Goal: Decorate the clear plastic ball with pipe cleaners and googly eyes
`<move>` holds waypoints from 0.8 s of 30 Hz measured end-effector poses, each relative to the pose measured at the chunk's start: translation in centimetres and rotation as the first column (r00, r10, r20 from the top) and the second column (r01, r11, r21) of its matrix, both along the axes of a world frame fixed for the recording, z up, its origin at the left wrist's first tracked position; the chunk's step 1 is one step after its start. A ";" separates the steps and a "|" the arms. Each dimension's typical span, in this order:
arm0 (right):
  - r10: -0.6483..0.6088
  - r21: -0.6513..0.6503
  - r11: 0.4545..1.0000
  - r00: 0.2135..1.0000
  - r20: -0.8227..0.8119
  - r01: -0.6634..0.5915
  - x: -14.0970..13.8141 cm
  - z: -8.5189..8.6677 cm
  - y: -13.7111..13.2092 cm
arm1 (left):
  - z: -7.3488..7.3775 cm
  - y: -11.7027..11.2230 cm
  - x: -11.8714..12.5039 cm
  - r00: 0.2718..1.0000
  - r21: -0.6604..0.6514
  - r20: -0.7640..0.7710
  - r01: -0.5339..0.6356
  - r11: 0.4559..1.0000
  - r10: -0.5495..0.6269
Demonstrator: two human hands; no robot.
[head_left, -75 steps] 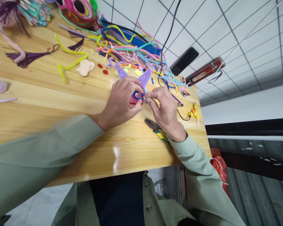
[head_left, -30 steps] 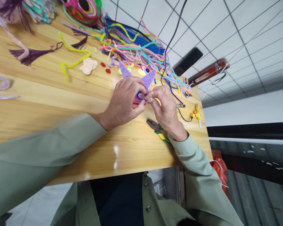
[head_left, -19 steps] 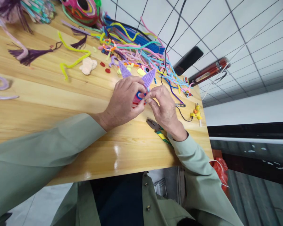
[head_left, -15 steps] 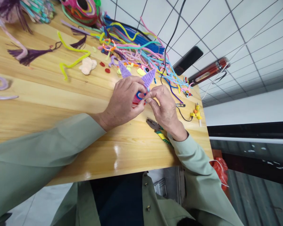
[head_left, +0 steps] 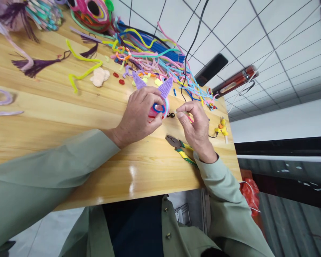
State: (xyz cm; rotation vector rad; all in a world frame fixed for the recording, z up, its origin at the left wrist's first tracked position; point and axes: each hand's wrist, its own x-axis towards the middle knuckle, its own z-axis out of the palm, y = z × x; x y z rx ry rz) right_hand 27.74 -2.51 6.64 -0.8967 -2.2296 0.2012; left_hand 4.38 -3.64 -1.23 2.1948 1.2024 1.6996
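Note:
My left hand (head_left: 139,116) is closed round a small pipe-cleaner figure (head_left: 158,105) with two purple pointed ears, a blue ring and a pink body, held just above the wooden table (head_left: 56,117). A short gap to its right, my right hand (head_left: 194,125) has its fingers curled and pinched together; a thin pink strand shows at them, too small to name. Two small dark beads (head_left: 171,115) lie on the table between the hands.
Pliers with yellow-green handles (head_left: 180,148) lie under my right wrist. A tangle of coloured pipe cleaners (head_left: 149,53) covers the far table. A yellow glue gun (head_left: 221,128), a black cable (head_left: 188,46), purple tassels (head_left: 32,66) and a phone (head_left: 211,68) lie around.
My right hand has drawn back to the right, off the figure, baring two dark beads on the table. My left hand still holds the figure in the same place.

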 end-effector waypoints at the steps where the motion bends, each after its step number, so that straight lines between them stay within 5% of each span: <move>1: -0.027 -0.016 0.999 1.000 0.014 0.027 0.8 -0.2 -0.1 | 0.0 0.0 -0.1 1.000 -0.012 -0.006 0.002 1.000 -0.002; 8: -0.164 -0.014 0.986 0.980 0.114 0.167 6.0 -3.8 -0.1 | 0.0 0.1 0.1 0.999 0.039 0.032 -0.006 0.999 0.005; 15: -0.170 0.008 0.985 0.946 0.275 0.175 7.8 -6.7 -0.4 | -0.4 0.8 -0.8 0.999 0.057 0.048 0.005 0.998 -0.008; 24: -0.159 0.010 0.987 0.987 0.012 0.159 8.3 -6.8 0.0 | -0.6 0.3 -2.2 0.999 -0.050 -0.021 -0.040 0.998 0.039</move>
